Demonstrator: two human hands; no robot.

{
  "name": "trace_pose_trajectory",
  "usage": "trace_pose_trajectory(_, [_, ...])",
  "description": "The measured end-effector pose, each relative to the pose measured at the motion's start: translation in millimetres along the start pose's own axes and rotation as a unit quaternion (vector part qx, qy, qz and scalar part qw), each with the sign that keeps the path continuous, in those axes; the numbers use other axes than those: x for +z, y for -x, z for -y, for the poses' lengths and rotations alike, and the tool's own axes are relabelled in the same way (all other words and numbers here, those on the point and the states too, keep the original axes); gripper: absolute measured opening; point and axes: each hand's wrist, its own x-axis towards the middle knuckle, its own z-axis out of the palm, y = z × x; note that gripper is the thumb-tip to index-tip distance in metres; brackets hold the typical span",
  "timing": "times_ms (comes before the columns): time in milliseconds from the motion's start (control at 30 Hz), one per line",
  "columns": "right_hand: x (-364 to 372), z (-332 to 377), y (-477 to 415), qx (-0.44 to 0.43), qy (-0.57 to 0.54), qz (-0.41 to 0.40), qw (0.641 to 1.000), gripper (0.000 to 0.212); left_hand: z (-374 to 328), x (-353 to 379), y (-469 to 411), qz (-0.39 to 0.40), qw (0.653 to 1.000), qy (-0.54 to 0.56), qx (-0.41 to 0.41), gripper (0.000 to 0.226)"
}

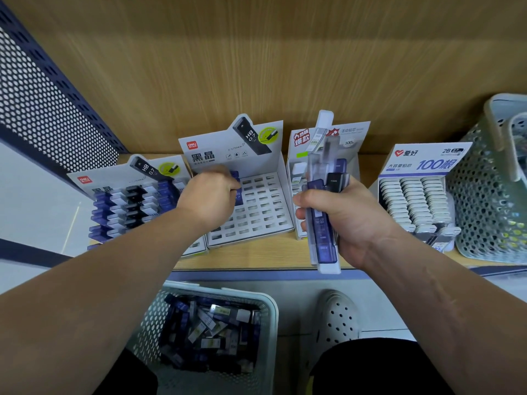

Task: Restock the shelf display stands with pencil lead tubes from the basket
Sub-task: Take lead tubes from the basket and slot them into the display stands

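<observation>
At the rear left of the display stand (256,208), a blue tube (235,175) is pinched by the left hand (209,195); right of it, a tube bundle (325,178) is clamped in the fingers of the right hand (342,220).

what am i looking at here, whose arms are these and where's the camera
There is no machine here. A person wears a camera on the head, so this single picture looks down along their own arms. The left hand is at the back of a mostly empty stand, fingers curled on what looks like a blue tube at a slot. The right hand grips a bundle of tubes upright. The shelf also holds a full stand at the left, a third stand behind the bundle, a stand of white tubes at the right, and a mesh basket. A floor basket of tubes stands by a shoe.
</observation>
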Motion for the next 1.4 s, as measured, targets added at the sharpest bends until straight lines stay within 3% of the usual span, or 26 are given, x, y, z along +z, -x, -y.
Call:
trace_pose_trajectory(167, [8.7, 1.8, 1.2, -0.004, -0.001, 0.001, 1.000, 0.041, -1.5, -4.2, 7.0, 0.085, 0.996, 0.007, -0.020, 0.032])
trace_pose_trajectory(233, [13.8, 0.6, 2.3, -0.007, -0.005, 0.002, 1.000, 0.036, -3.1, -8.1, 11.7, 0.085, 0.996, 0.009, -0.021, 0.037])
trace_pose_trajectory(300, [18.4, -0.5, 2.9, -0.015, -0.009, -0.006, 1.000, 0.032, -11.9, -18.7, 16.3, 0.051, 0.996, 0.062, -0.034, 0.033])
trace_pose_trajectory(367, [22.7, -0.9, 3.3, -0.029, -0.016, -0.022, 0.999, 0.028, -32.3, -37.8, 24.6, 0.035, 0.976, 0.189, -0.098, 0.023])
trace_pose_trajectory(400, [25.0, -1.2, 3.3, -0.035, -0.017, -0.034, 0.999, 0.027, -44.8, -46.7, 30.9, 0.055, 0.945, 0.287, -0.147, 0.023])
trace_pose_trajectory(467, [30.0, -2.0, 2.8, -0.046, -0.012, -0.062, 0.997, 0.028, -66.7, -61.1, 47.2, 0.130, 0.840, 0.482, -0.212, 0.031])
trace_pose_trajectory(567, [40.6, -3.7, 3.3, -0.065, -0.020, -0.087, 0.994, 0.030, -88.0, -72.8, 78.4, 0.221, 0.696, 0.642, -0.235, 0.029])
trace_pose_trajectory(667, [54.8, -6.9, 5.9, -0.067, -0.014, -0.082, 0.994, 0.028, -91.2, -74.2, 101.1, 0.212, 0.644, 0.693, -0.245, 0.023])
trace_pose_trajectory(733, [65.2, -10.3, 7.5, -0.067, -0.008, -0.068, 0.995, 0.028, -84.2, -74.2, 110.7, 0.192, 0.654, 0.689, -0.245, 0.021])
trace_pose_trajectory(867, [88.2, -17.3, 10.1, -0.062, 0.007, -0.039, 0.997, 0.031, -68.2, -81.5, 124.6, 0.152, 0.710, 0.644, -0.243, 0.018])
trace_pose_trajectory(1267, [127.4, -24.4, 5.0, -0.038, 0.024, -0.027, 0.999, 0.036, -25.8, -93.2, 146.5, 0.104, 0.723, 0.626, -0.273, 0.021])
trace_pose_trajectory(1400, [129.4, -24.1, 1.8, -0.033, 0.043, -0.037, 0.998, 0.037, -11.4, -95.6, 148.0, 0.108, 0.744, 0.603, -0.266, 0.020])
